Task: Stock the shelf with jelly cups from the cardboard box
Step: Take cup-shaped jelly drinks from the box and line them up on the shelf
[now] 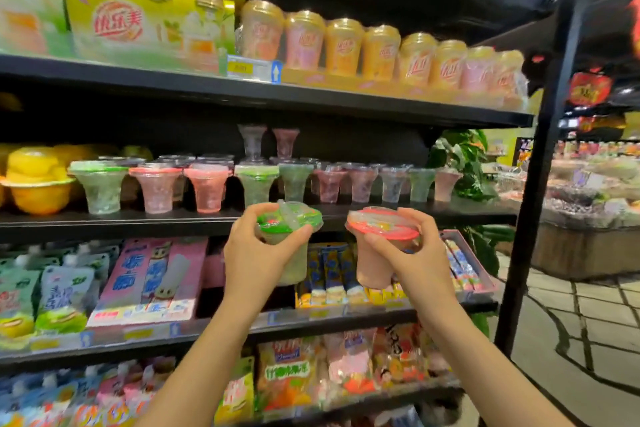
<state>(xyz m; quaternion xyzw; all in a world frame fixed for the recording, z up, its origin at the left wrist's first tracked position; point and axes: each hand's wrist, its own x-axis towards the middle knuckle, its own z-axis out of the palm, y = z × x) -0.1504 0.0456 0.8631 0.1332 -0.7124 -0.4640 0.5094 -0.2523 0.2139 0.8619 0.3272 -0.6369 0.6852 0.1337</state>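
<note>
Both my forearms reach up. My left hand (258,246) grips a green-lidded jelly cup (289,236) and my right hand (407,253) a red-lidded jelly cup (379,246), upright below the shelf (138,217) edge, I judge for setting among its cups.

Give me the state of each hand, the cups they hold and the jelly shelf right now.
left hand: fingers curled round the green-lidded jelly cup, held up in front of the shelf
right hand: grips the red-lidded jelly cup
green-lidded jelly cup: sealed, tilted, not yet shelved
red-lidded jelly cup: sealed, tilted, not yet shelved
jelly shelf: row of upright sealed cups, two stacked behind
</note>
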